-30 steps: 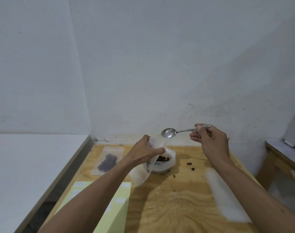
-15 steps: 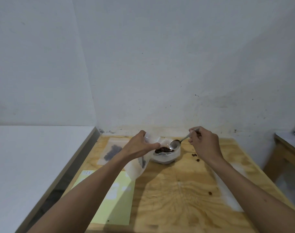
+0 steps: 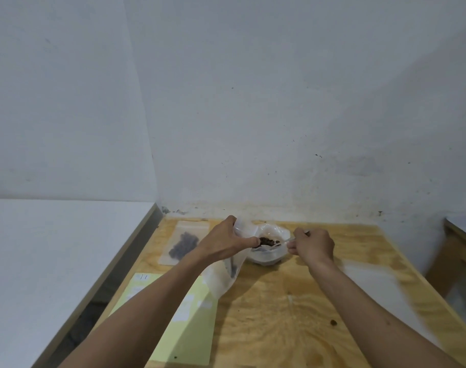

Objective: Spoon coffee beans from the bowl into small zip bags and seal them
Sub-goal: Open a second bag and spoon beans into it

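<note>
- The left hand (image 3: 224,244) grips a clear zip bag (image 3: 222,274) at its mouth, beside the translucent plastic bowl (image 3: 269,254) of dark coffee beans (image 3: 269,241) on the plywood table (image 3: 293,314).
- The right hand (image 3: 313,245), fingers curled, pinches a thin metal spoon (image 3: 286,240) dipping into the bowl.

The table (image 3: 293,314) is raw, grainy plywood. The zip bag (image 3: 221,277) is thin, cloudy plastic. The wall (image 3: 279,102) is matt, rough, stained plaster.

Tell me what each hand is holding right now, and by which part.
The left hand grips the zip bag at its open top edge. The right hand pinches the spoon by its handle, bowl end down in the bowl.
</note>
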A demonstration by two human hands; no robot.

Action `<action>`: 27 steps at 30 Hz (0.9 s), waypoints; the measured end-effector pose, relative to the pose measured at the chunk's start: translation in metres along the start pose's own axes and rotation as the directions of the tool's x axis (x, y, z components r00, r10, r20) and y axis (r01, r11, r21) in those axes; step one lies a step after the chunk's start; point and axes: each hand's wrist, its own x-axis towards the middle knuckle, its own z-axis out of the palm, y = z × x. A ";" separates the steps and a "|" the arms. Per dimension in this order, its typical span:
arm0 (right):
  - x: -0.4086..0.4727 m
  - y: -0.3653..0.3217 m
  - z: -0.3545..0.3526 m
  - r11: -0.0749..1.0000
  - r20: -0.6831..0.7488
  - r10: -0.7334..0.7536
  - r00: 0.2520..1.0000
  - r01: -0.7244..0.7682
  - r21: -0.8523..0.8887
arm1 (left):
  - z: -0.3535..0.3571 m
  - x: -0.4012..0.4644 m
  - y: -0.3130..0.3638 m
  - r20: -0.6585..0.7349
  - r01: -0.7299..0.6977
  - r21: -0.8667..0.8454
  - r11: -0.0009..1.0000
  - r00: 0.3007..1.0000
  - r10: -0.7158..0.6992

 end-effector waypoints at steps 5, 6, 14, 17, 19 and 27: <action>0.009 -0.001 -0.006 0.979 0.020 0.145 0.989 -0.146 0.145 | -0.005 0.001 -0.007 -0.008 -0.006 0.004 1.000 1.000 0.006; 0.010 -0.002 -0.008 0.977 0.023 0.141 0.990 -0.143 0.157 | -0.006 0.002 -0.008 -0.012 -0.009 -0.004 1.000 1.000 0.009; 0.023 -0.026 -0.035 0.959 0.020 0.064 0.998 -0.067 0.274 | -0.010 0.003 -0.006 -0.041 -0.033 -0.061 0.998 0.999 0.030; 0.023 -0.044 -0.044 0.939 0.019 0.029 0.999 -0.034 0.342 | -0.008 0.005 -0.002 -0.036 -0.034 -0.055 0.998 0.999 0.032; 0.019 -0.054 -0.048 0.930 0.021 -0.004 1.000 -0.003 0.366 | -0.006 0.005 0.003 -0.029 -0.030 -0.054 0.998 0.999 0.029; -0.002 -0.056 -0.061 0.913 0.007 -0.299 0.954 0.284 0.294 | 0.000 0.012 0.026 0.004 -0.041 -0.142 0.989 0.999 0.042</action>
